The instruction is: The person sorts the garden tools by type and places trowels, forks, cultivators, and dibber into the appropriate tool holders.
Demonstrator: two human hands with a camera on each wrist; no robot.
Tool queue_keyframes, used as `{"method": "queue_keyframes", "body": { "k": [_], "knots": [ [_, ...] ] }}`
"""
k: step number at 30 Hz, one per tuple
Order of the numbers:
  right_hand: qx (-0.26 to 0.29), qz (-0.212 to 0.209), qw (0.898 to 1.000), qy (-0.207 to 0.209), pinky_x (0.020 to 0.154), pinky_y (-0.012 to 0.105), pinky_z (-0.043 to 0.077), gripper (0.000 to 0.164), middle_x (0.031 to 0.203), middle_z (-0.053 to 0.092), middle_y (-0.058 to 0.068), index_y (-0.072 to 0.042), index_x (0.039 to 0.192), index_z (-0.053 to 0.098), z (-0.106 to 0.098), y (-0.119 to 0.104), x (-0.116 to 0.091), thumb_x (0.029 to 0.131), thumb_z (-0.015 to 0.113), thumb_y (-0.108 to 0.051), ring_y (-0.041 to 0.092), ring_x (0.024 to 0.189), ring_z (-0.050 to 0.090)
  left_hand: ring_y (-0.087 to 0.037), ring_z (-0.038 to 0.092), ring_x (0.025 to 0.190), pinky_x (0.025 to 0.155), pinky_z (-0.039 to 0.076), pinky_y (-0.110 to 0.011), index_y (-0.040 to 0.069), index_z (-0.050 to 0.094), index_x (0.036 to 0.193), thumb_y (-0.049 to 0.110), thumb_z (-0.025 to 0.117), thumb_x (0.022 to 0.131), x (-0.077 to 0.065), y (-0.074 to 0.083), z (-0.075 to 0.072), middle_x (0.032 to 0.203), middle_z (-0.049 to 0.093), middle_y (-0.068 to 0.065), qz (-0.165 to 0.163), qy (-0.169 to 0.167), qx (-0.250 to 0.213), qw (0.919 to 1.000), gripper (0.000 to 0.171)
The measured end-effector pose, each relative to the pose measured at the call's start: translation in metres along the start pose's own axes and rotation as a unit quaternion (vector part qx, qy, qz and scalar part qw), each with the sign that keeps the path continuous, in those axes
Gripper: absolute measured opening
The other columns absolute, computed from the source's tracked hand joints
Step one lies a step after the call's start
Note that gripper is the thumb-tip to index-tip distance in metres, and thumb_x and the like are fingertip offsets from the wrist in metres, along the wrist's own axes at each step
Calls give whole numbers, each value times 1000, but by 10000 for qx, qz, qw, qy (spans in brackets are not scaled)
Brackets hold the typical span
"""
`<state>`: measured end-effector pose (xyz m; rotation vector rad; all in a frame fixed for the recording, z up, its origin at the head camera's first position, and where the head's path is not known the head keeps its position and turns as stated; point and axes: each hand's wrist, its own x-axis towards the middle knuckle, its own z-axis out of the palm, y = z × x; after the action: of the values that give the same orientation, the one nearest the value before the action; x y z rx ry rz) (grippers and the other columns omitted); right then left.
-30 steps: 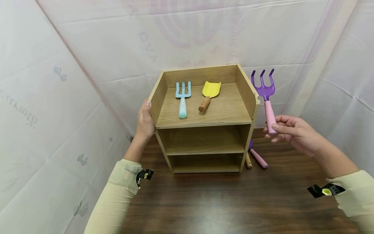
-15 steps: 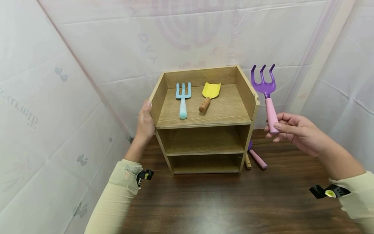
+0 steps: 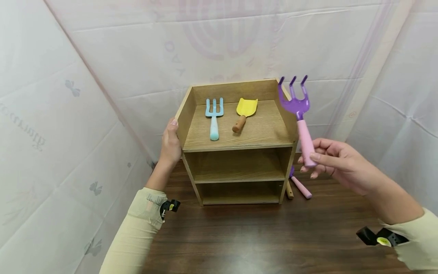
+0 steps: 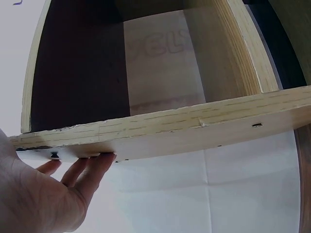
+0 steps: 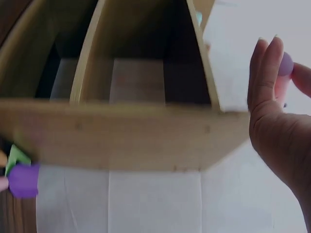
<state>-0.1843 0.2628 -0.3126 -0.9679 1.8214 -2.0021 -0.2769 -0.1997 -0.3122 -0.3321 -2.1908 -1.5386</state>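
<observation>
A small wooden shelf stands on the table. My left hand grips its left side panel, thumb at the edge; in the left wrist view the fingers lie along the panel's outer face. My right hand pinches the pink handle of a purple three-tined hand rake, held up tines-first beside the shelf's right panel and overlapping it in the head view. On the top shelf lie a light blue hand fork and a yellow toy shovel with a wooden handle.
On the table right of the shelf lie a pink-handled tool with a purple head and a wooden-handled tool, both partly hidden. The right wrist view shows a green piece there. White cloth walls enclose the back and sides.
My right hand has carried the hand rake left, from beside the shelf to overlapping its right panel in the head view. The left hand keeps its place on the shelf.
</observation>
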Motion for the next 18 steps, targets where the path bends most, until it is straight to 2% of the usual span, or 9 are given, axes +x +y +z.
{"method": "queue_keyframes", "body": {
  "k": [8, 13, 18],
  "knots": [
    [60, 720, 9974, 59, 81, 32, 65, 20, 114, 76, 10, 4, 129, 54, 37, -4, 16, 112, 45, -3, 17, 98, 77, -21, 52, 101, 91, 42, -29, 0, 53, 141, 41, 24, 104, -1, 1, 2, 121, 56, -23, 10, 130, 6, 9999, 63],
    [155, 858, 9960, 178, 81, 28, 64, 21, 113, 75, 8, 5, 127, 52, 45, -6, 24, 113, 46, -8, 15, 98, 76, -22, 53, 96, 86, 44, -31, 0, 53, 136, 42, 23, 105, -1, 0, 2, 114, 56, -22, -19, 74, 24, 10000, 60],
    [487, 950, 9935, 407, 82, 25, 64, 22, 115, 75, 9, 6, 127, 50, 46, -3, 31, 113, 47, -10, 12, 98, 76, -23, 53, 101, 89, 44, -33, 1, 51, 143, 42, 23, 105, -1, 1, 1, 122, 56, -25, -19, 18, -14, 10000, 62]
  ]
}}
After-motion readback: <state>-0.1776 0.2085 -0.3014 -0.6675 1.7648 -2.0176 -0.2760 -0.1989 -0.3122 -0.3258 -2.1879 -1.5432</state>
